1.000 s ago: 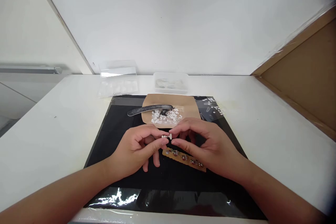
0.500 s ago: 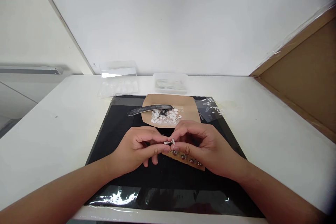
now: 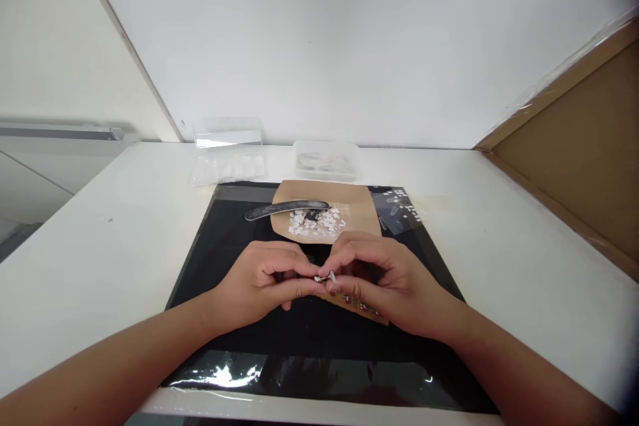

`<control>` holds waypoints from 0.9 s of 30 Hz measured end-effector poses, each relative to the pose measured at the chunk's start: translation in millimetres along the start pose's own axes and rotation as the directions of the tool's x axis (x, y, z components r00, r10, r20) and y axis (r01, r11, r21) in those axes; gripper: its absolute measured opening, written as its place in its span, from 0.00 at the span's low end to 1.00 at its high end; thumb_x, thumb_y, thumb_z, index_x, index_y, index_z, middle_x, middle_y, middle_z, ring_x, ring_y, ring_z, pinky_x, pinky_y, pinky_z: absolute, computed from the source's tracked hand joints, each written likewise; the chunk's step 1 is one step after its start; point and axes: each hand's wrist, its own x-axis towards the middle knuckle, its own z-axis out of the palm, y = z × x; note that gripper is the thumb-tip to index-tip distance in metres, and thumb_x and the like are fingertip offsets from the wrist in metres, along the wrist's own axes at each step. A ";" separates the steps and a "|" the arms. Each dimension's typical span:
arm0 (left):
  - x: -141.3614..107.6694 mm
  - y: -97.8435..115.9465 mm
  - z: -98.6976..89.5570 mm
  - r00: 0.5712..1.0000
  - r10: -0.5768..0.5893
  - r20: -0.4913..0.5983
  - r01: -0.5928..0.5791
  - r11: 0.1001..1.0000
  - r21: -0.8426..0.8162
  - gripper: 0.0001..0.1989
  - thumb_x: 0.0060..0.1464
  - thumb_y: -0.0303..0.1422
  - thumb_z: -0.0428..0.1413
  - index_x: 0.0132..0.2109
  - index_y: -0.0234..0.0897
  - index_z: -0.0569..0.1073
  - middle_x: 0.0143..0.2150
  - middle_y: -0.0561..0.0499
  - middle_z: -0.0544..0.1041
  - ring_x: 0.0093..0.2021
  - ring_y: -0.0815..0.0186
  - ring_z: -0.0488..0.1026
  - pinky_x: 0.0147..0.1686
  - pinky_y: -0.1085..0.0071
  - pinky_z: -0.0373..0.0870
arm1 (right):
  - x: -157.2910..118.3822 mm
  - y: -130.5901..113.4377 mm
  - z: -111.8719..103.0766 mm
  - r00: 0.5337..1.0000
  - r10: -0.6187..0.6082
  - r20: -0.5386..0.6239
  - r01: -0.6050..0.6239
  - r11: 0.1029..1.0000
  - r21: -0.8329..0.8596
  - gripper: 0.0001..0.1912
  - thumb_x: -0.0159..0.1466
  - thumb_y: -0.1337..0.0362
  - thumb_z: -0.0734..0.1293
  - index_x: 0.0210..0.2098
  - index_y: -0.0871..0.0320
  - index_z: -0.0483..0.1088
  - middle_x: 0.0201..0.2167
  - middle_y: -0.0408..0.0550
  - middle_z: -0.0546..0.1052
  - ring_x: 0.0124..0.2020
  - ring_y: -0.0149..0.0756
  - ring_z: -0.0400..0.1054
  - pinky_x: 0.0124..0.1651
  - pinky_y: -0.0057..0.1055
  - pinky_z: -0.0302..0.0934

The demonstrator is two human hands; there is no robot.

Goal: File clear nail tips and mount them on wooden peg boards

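Over the black mat (image 3: 249, 339), my two hands meet fingertip to fingertip. Thumb and index finger of my left hand (image 3: 274, 276) pinch a small silver metal piece (image 3: 318, 279). At its right end is a thin, pale piece that looks like a nail tip (image 3: 332, 275), which my right hand (image 3: 387, 283) grips between thumb and index finger. Whether the two pieces are joined I cannot tell. Beneath my right hand lies a brown strip (image 3: 352, 306) bearing several shiny metal studs, partly hidden by that hand.
Beyond my hands, a tan card (image 3: 357, 196) carries white flakes (image 3: 314, 227) and a dark curved nail file (image 3: 284, 208). White bits (image 3: 399, 203) lie on clear film at the right. Behind stand an opened clear box (image 3: 227, 163) and a translucent tray (image 3: 325, 163).
Both hands have shifted very slightly, and the pale tip now leans at a different angle. The left hand's lower fingers have curled in more. The view has moved a little.
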 end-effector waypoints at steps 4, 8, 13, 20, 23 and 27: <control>2.0 -1.3 -1.5 0.996 0.088 0.035 -0.090 0.992 0.090 0.07 0.61 0.32 0.65 0.44 0.34 0.84 0.33 0.50 0.79 0.22 0.75 0.73 0.23 0.81 0.72 | 0.6 1.6 0.7 0.999 0.035 0.008 -0.035 0.999 -0.021 0.05 0.68 0.60 0.73 0.40 0.53 0.79 0.34 0.43 0.79 0.34 0.30 0.72 0.38 0.27 0.66; 5.2 -0.9 -4.2 0.973 0.211 0.097 -0.230 0.926 0.299 0.10 0.58 0.34 0.67 0.46 0.35 0.83 0.34 0.50 0.80 0.30 0.71 0.74 0.30 0.78 0.72 | 0.3 0.3 -1.1 1.000 0.006 0.024 -0.003 0.993 -0.116 0.04 0.69 0.61 0.71 0.41 0.53 0.79 0.36 0.44 0.79 0.36 0.31 0.72 0.40 0.28 0.66; 4.2 -3.9 -9.3 0.982 0.134 0.132 -0.181 0.867 0.465 0.12 0.61 0.39 0.65 0.46 0.36 0.81 0.39 0.49 0.79 0.28 0.73 0.70 0.29 0.76 0.69 | -2.2 -2.6 -2.2 0.998 0.022 0.057 -0.004 0.952 -0.306 0.06 0.71 0.60 0.69 0.41 0.53 0.77 0.36 0.45 0.78 0.34 0.31 0.71 0.37 0.28 0.64; 2.1 -4.5 -12.6 0.977 -0.004 0.215 -0.139 0.750 0.646 0.18 0.58 0.44 0.66 0.50 0.39 0.79 0.41 0.51 0.76 0.34 0.68 0.74 0.30 0.73 0.67 | -5.7 -0.3 2.5 0.993 0.061 0.105 -0.007 0.892 -0.453 0.03 0.69 0.63 0.68 0.41 0.52 0.76 0.38 0.44 0.77 0.35 0.31 0.71 0.36 0.28 0.62; 2.1 -2.1 -10.8 0.974 -0.051 0.222 -0.116 0.725 0.679 0.15 0.60 0.42 0.64 0.51 0.40 0.79 0.42 0.51 0.77 0.35 0.67 0.75 0.32 0.72 0.68 | -8.1 -1.0 5.3 0.992 0.069 0.105 -0.008 0.869 -0.494 0.04 0.68 0.63 0.69 0.42 0.51 0.76 0.36 0.43 0.76 0.33 0.31 0.70 0.34 0.28 0.59; 2.2 -0.3 -8.8 0.972 -0.055 0.228 -0.116 0.732 0.671 0.12 0.61 0.39 0.62 0.50 0.42 0.80 0.42 0.52 0.78 0.37 0.67 0.76 0.33 0.72 0.68 | -10.6 -4.4 8.4 0.995 0.070 0.078 -0.018 0.848 -0.530 0.03 0.68 0.63 0.69 0.41 0.51 0.75 0.33 0.42 0.75 0.31 0.31 0.69 0.31 0.29 0.57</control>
